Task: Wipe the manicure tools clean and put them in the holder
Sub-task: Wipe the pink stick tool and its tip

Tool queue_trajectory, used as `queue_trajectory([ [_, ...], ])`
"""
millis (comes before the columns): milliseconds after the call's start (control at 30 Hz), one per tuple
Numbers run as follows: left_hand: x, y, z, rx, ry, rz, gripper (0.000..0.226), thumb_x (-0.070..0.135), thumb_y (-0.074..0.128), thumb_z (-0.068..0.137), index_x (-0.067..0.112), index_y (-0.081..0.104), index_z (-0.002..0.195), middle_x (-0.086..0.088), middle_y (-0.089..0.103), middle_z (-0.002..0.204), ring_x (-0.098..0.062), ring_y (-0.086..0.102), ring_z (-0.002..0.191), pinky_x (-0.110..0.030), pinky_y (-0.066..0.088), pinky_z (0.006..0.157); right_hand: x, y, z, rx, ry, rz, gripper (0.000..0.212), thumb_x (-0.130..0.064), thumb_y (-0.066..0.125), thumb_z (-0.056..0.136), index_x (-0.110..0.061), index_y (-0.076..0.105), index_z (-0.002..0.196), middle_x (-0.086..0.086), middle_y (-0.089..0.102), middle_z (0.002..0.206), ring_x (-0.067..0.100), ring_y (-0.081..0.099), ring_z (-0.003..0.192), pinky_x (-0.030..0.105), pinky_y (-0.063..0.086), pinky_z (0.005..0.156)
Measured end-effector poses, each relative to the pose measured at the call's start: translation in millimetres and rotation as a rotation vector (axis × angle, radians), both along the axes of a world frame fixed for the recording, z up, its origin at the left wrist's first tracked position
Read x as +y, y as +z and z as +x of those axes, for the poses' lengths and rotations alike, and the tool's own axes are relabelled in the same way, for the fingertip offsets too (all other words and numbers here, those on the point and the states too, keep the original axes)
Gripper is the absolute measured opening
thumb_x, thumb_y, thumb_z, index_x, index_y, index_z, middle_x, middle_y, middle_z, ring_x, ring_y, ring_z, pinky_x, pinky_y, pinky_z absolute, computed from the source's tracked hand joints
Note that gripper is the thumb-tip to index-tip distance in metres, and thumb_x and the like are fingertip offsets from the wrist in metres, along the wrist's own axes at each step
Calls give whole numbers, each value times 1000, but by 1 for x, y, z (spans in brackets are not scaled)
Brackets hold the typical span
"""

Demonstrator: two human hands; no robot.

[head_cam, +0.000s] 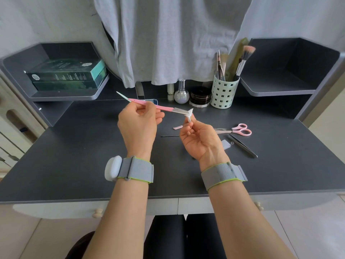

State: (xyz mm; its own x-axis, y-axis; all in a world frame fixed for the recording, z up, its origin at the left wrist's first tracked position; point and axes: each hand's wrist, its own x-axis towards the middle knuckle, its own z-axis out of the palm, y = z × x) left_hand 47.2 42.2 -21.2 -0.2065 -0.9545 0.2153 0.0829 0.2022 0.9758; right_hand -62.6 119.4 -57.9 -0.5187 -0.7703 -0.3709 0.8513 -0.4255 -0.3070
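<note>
Razor [155, 106] pinched by left hand [139, 124] | right hand [197, 139] pinches wipe [190, 114] at blade

Partly hidden tools, cropped furniture and unreadable print on a dark desk.

The left hand [139, 121] covers the middle of the pink razor [149, 104], and a folded white wipe [190, 114] pinched by the right hand [196, 139] hides the blade's tip. The scissors [237, 129] have their blade tips behind that hand. Brush handles vanish inside the green holder [224, 94]. Print on the green boxes [69, 75] is too small to read. A hanging grey cloth [168, 38] conceals whatever stands behind it.
</note>
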Motion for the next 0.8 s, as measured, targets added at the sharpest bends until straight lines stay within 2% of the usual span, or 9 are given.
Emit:
queue_trajectory([
  [100, -2, 2, 0, -1, 13, -13, 15, 11, 58, 93, 2, 70, 92, -6, 75, 73, -17, 75, 67, -36, 63, 69, -2, 0, -3, 5, -30, 13, 21, 6, 45, 99, 1, 64, 104, 10, 61, 67, 6, 49, 55, 16, 46, 46],
  [267, -9, 5, 1, 12, 52, -32, 14, 12, 58, 92, 5, 69, 87, -3, 75, 71, -16, 75, 67, -39, 63, 71, -2, 2, -7, 70, -105, 86, 27, 2, 51, 99, 0, 62, 124, 8, 61, 74, 5, 52, 55, 15, 47, 47],
  [400, -13, 8, 2, -6, 68, -89, 13, 13, 58, 95, 7, 68, 91, -2, 75, 77, -12, 75, 69, -36, 63, 73, -6, 8, -4, 213, -108, 173, 18, 0, 52, 100, -5, 67, 106, 6, 62, 81, 3, 51, 56, 13, 48, 50],
  [533, -24, 10, 2, 1, 85, -122, 12, 17, 58, 94, 12, 68, 88, -1, 75, 78, -11, 75, 71, -40, 63, 76, -17, 16, 0, 372, -102, 250, 19, -2, 53, 100, -9, 70, 94, 3, 60, 76, 3, 51, 54, 13, 46, 49],
  [667, -37, 12, 2, -42, 106, -176, 14, 24, 61, 92, 16, 67, 81, 3, 73, 71, -11, 74, 69, -42, 62, 76, -30, 24, -1, 453, -92, 285, 21, -2, 52, 100, -11, 70, 93, 1, 59, 73, 1, 52, 50, 14, 45, 48],
  [800, -55, 17, 3, -98, 128, -266, 18, 26, 60, 90, 11, 70, 85, 4, 73, 72, -13, 73, 70, -42, 62, 75, -41, 30, -1, 497, -86, 311, 21, -2, 53, 100, -13, 69, 92, 0, 58, 70, 1, 52, 49, 15, 46, 50],
])
